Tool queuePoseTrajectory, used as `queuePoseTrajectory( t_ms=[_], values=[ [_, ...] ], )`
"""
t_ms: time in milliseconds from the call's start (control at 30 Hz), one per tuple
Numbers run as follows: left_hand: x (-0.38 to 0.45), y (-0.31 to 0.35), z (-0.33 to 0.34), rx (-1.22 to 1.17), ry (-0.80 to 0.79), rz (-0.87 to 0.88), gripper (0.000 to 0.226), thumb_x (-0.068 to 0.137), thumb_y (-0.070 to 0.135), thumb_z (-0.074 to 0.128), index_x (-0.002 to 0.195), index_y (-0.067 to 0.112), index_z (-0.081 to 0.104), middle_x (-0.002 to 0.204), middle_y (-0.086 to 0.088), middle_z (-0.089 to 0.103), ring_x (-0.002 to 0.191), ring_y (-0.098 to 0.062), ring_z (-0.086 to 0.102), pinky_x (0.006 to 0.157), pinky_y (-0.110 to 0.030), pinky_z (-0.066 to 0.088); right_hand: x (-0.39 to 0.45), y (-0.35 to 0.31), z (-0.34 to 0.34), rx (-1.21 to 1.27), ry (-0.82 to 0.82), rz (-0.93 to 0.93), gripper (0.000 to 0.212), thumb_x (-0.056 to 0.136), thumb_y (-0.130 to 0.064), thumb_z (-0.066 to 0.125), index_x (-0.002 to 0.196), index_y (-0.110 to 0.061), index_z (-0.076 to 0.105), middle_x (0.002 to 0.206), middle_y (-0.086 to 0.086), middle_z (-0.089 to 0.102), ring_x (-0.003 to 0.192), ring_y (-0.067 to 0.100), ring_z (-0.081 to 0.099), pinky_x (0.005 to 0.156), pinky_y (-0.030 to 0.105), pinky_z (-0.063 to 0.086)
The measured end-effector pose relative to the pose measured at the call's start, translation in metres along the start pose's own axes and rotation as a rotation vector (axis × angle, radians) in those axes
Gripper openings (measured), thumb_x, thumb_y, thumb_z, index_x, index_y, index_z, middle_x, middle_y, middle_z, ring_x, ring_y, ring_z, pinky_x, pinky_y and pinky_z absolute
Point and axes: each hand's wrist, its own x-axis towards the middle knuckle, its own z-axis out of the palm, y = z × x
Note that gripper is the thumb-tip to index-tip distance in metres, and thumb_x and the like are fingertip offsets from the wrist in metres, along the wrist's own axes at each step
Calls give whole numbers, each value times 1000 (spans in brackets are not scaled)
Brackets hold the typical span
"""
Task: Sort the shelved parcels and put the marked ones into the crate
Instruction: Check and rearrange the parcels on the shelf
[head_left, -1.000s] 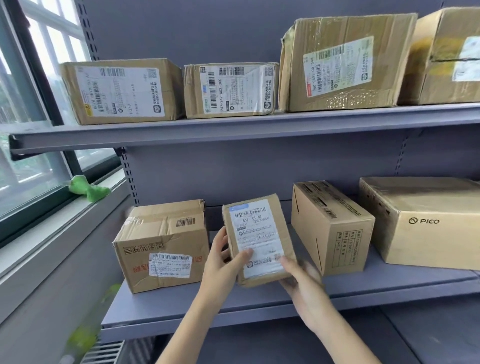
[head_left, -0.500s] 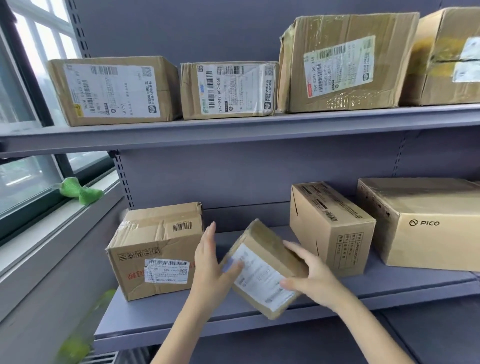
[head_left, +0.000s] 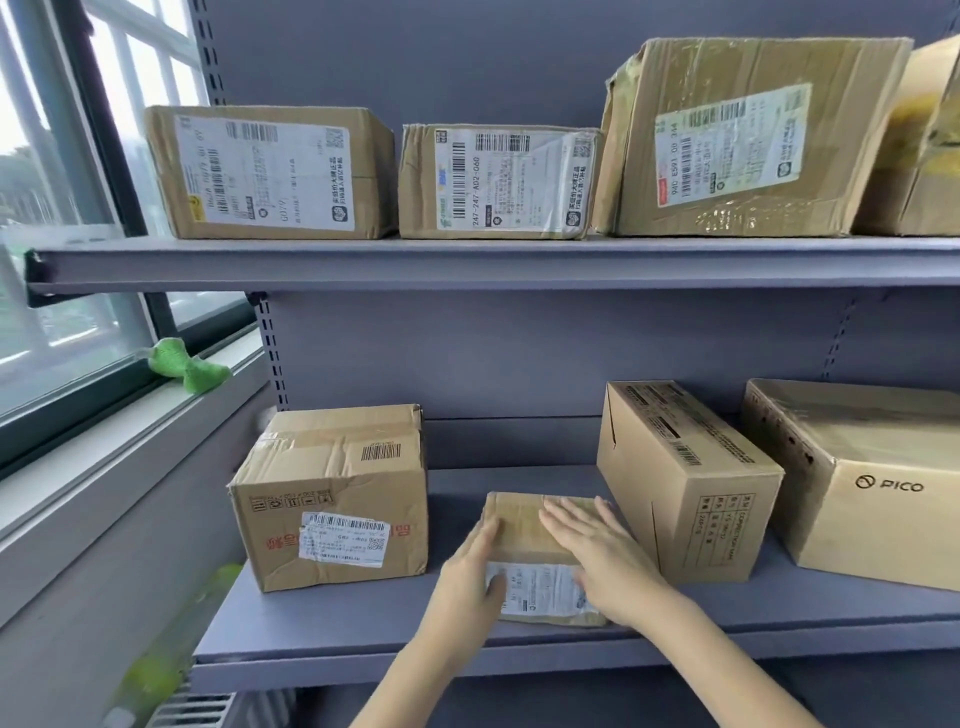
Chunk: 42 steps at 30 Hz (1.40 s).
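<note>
Cardboard small parcel (head_left: 537, 525), previously held upright for label inspection, is now laid flat on the lower shelf (head_left: 363, 618); left hand (head_left: 470, 577) and right hand (head_left: 597, 556) rest flat against it, fingers straight. It is judged unmarked.

The small parcel (head_left: 535, 540), held upright with its label facing the camera a second ago, now lies flat on the lower shelf (head_left: 332, 623) at lower centre, both hands (head_left: 470, 577) (head_left: 597, 556) resting on it.
</note>
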Motion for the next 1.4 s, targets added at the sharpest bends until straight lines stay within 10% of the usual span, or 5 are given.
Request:
queuePoseTrajectory(
  t_ms=[567, 700, 933, 1033, 1400],
  values=[
    [67, -14, -5, 619, 91, 77, 63, 85, 2, 55, 142, -1, 27, 152, -16, 26, 142, -23, 25, 113, -21, 21, 70, 30, 27, -29, 75, -12, 83, 84, 10, 51, 149, -14, 5, 158, 2, 4, 146, 14, 3, 105, 19, -16],
    [79, -21, -2, 730, 58, 77, 76, 21, 14, 92, 94, 8, 72, 98, -7, 73, 90, -15, 71, 72, -15, 53, 79, 35, 27, -3, 93, -22, 79, 84, 14, 45, 148, -15, 9, 158, 1, 7, 145, 14, 5, 106, 17, -14],
    [86, -14, -7, 780, -6, 56, 60, 30, 10, 86, 87, 3, 70, 95, -11, 71, 84, -23, 70, 51, -21, 54, 84, 36, 26, 16, 108, -13, 77, 85, 12, 46, 148, -16, 13, 157, 0, 10, 145, 13, 7, 108, 16, -11],
    [88, 1, -13, 776, -87, 24, 40, 76, 9, 65, 113, -1, 54, 120, -16, 56, 116, -30, 51, 77, -32, 54, 82, 34, 20, 41, 76, 8, 74, 88, 5, 49, 148, -15, 12, 158, 0, 9, 145, 13, 5, 110, 18, -7],
    [77, 7, -8, 517, 4, 235, 61, 89, 27, 57, 140, 4, 33, 145, -9, 38, 136, -26, 29, 110, -29, 28, 23, 38, -13, 187, 216, 126, 74, 91, -19, 54, 149, -18, 7, 156, -8, 1, 145, 9, 1, 112, 20, -1]
  ],
)
